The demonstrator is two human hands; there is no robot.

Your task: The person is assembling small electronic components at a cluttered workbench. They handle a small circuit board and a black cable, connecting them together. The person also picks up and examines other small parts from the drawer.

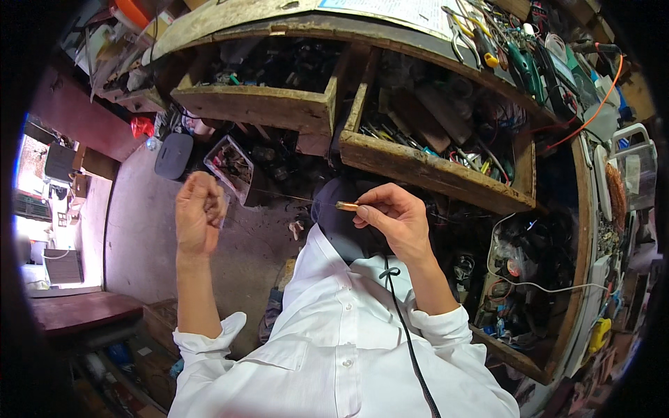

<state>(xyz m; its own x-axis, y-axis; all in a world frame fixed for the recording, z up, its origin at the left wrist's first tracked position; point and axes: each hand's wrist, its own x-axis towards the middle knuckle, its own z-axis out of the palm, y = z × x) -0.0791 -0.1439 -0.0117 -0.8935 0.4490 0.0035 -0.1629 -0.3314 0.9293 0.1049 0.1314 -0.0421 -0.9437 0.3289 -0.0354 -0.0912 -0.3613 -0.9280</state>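
My right hand [396, 217] pinches a small copper-coloured cylinder, which looks like a wire coil [346, 206], between thumb and fingertips in front of my chest. From its left end a thin wire [291, 198] stretches leftward, nearly straight, toward my left hand [200, 214]. That hand is raised and closed, slightly smeared by motion, and appears to grip the wire's far end; the exact grip point is hidden by the fingers. Both hands are well apart, held in the air below the front edge of the workbench.
Two open wooden drawers, a left one [258, 104] and a right one [439, 171] full of tools, jut out ahead. Pliers [465, 45] lie on the bench top. A bin of scraps [230, 167] stands on the floor beyond my left hand. A black cord [404, 327] hangs over my shirt.
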